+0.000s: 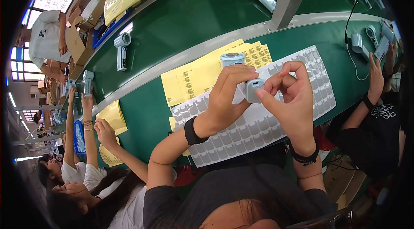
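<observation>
A light blue handheld fan [255, 90] points its handle end, with a small slot, toward me over the table. Its round head shows beyond my fingers. My left hand [228, 93] is closed around the handle from the left side. On the other side, my right hand [289, 99] has its thumb and bent fingers pressed against the handle's end. Whether a small label sits under those fingertips cannot be made out. Beneath both hands lies a white sheet of grey labels [220, 143], partly on top of yellow label sheets [177, 85].
Fans [123, 50] stand or lie along the green conveyor [185, 17]. A metal post [293, 0] rises at its near rail. Co-workers' hands [105, 132] are busy at left, and another person's hand [376, 78] is at right beside a cable [350, 56].
</observation>
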{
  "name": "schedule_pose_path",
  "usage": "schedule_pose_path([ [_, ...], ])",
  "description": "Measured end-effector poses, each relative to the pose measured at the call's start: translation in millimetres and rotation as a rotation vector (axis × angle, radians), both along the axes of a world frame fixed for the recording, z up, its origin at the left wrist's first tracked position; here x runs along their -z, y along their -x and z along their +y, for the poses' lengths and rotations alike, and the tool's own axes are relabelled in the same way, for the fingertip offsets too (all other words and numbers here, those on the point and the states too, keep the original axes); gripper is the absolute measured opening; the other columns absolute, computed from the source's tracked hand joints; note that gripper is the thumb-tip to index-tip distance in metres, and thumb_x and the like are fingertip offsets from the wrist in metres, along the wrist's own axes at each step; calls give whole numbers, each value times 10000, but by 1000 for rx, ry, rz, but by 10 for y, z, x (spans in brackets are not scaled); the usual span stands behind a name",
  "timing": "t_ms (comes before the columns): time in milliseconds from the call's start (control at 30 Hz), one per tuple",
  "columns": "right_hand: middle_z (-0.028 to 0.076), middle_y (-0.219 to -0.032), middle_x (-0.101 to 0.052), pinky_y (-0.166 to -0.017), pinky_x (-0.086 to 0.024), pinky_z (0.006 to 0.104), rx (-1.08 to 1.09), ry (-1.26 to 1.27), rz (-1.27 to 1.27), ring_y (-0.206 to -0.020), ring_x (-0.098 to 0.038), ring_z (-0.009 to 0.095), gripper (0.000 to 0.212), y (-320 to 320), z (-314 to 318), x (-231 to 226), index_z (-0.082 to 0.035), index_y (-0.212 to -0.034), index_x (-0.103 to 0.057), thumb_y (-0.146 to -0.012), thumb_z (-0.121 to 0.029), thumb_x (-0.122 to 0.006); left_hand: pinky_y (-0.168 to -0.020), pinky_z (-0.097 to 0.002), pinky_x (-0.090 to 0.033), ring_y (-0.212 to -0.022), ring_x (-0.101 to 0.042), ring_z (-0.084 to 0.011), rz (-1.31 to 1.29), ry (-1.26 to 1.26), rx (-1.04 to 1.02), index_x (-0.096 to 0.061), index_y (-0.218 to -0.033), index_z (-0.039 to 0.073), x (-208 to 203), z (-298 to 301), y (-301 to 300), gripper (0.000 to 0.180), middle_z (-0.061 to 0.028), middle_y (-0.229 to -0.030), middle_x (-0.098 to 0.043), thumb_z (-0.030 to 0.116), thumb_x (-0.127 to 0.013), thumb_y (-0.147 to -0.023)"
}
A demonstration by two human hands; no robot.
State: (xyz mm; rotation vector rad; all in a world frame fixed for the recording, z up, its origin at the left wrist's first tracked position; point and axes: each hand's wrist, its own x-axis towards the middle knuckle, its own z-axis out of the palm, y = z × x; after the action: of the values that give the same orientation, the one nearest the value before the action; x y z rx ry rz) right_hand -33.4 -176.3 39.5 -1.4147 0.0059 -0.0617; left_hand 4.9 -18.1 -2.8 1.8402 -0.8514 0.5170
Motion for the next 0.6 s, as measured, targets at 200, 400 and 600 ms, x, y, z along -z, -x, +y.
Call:
schedule_pose_path([
  [200,25,-790,-598,-718,-413,233,78,182,-65,-744,-495,75,490,35,49,-45,-81,-1047,-374,-746,68,-731,-908,-382,-509,-1045,-610,-311,-3,-10,-6,-591,-1109,23,-23,2,-1,572,-131,-1077,-617,-101,-804,-593],
  [400,-1,-792,-576,-699,-411,228,94,549,-56,-733,-493,74,456,-41,-60,-134,-77,-1051,-445,-751,-22,-785,-925,-405,-508,-1045,-615,-303,-7,38,8,-593,-1110,20,7,47,-22,559,-137,-1082,-629,-86,-811,-606],
  [600,-24,-820,-559,-687,-405,220,-323,-267,275,-737,-507,66,331,-189,-167,139,-78,-1111,-481,-878,-109,-713,-977,-432,-500,-1048,-625,-303,29,-1,100,-598,-1117,35,5,75,-85,539,-124,-1122,-644,-61,-812,-631],
])
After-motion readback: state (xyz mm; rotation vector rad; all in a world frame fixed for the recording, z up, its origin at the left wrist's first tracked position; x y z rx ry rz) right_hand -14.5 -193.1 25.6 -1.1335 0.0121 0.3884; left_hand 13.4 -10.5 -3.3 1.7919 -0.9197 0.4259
